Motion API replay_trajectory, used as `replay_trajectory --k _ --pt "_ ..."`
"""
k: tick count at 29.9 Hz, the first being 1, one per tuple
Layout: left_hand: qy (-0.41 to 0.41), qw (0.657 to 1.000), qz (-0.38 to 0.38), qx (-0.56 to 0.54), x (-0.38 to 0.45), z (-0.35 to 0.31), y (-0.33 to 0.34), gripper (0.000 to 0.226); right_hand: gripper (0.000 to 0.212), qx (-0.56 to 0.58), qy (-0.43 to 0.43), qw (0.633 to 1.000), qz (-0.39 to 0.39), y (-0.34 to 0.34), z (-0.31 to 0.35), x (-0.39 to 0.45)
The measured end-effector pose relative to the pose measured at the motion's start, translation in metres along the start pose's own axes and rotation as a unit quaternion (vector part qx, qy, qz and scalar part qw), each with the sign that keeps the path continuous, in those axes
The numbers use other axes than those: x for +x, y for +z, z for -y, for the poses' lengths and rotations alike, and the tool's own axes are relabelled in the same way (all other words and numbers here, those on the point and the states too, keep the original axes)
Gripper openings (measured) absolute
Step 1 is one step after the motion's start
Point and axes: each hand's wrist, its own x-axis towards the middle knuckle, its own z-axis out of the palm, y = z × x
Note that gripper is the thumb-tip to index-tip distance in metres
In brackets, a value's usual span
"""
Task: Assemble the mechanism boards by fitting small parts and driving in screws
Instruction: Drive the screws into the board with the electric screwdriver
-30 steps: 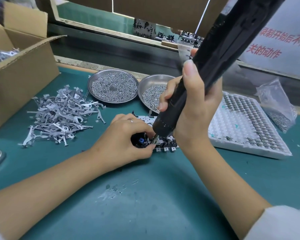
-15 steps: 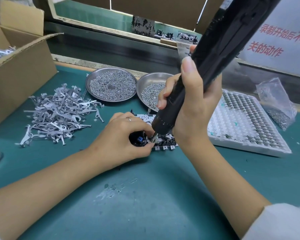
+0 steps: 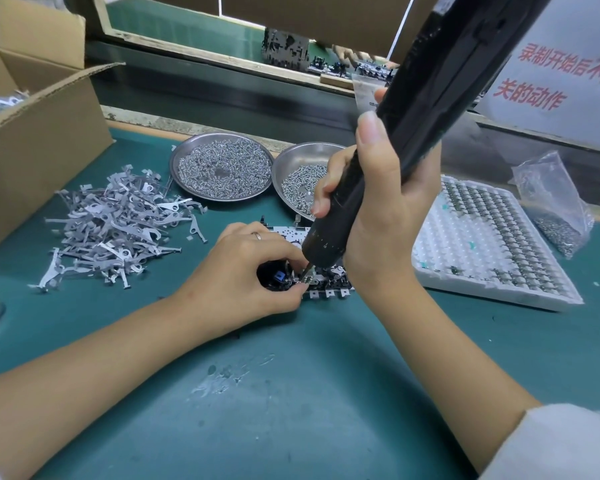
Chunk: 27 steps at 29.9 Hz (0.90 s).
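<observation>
Little has moved since the earlier frames: the right hand (image 3: 378, 216) keeps its grip wrapped round the black electric screwdriver (image 3: 388, 147), bit tip down on the mechanism board (image 3: 326, 284) at centre frame on the green worktop (image 3: 291, 393). The left hand (image 3: 246, 275) still pinches the board's near edge beside the bit. To drive well, hold the driver square over the screw, press steadily, and keep fingertips clear.

A teal-green tabletop (image 3: 291, 410) filled the foreground, scuffed pale near its middle; along its far edge ran a worn wooden strip (image 3: 142, 119); beyond that lay a dark channel (image 3: 222, 95); a white sign (image 3: 561, 74) with red characters stood at the right; the light was even.
</observation>
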Motion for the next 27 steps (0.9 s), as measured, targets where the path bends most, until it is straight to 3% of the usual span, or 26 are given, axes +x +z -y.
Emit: replay_trajectory --k 27 --pt "-0.024 0.999 -0.002 -0.022 -0.001 -0.001 0.000 0.022 0.017 -0.005 -0.021 1.000 -0.014 -0.012 0.004 0.009"
